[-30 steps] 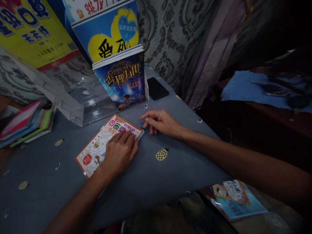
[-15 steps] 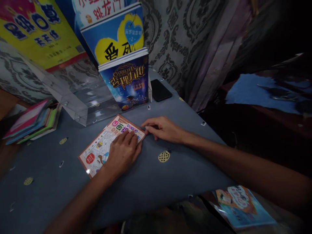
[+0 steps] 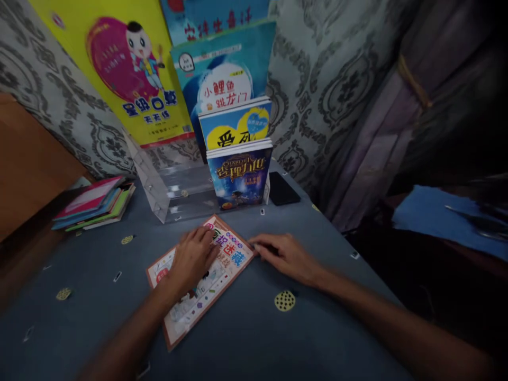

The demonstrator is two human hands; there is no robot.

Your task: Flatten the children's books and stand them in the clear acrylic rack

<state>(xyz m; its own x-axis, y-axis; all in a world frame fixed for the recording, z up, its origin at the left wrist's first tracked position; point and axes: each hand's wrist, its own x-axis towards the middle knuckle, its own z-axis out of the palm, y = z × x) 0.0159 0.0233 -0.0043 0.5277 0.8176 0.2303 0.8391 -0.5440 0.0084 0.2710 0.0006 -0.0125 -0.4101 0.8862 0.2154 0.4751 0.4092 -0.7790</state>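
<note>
A thin picture book (image 3: 216, 283) with a brown border and colourful Chinese title lies on the grey-blue tablecloth (image 3: 309, 338). My left hand (image 3: 192, 256) rests flat across its cover, fingers stretched over the first part of the title. At the book's right corner, my right hand (image 3: 288, 256) has thumb and forefinger pinched together on the edge. Just behind the book, a clear acrylic stand (image 3: 154, 188) holds upright books, with a dark blue book (image 3: 242, 185) in front.
A black phone (image 3: 284, 189) lies right of the stand. Several thin books are piled in a stack (image 3: 95, 203) at the left. Beyond the table's right edge, a blue cloth (image 3: 428, 214) bears a metal tool. Patterned wallpaper (image 3: 333, 69) and a tied curtain (image 3: 381, 121) stand behind.
The view has tilted upward, showing more of the standing books. My left hand has slid left across the cover, uncovering title characters on the right. My right hand stays at the corner.
</note>
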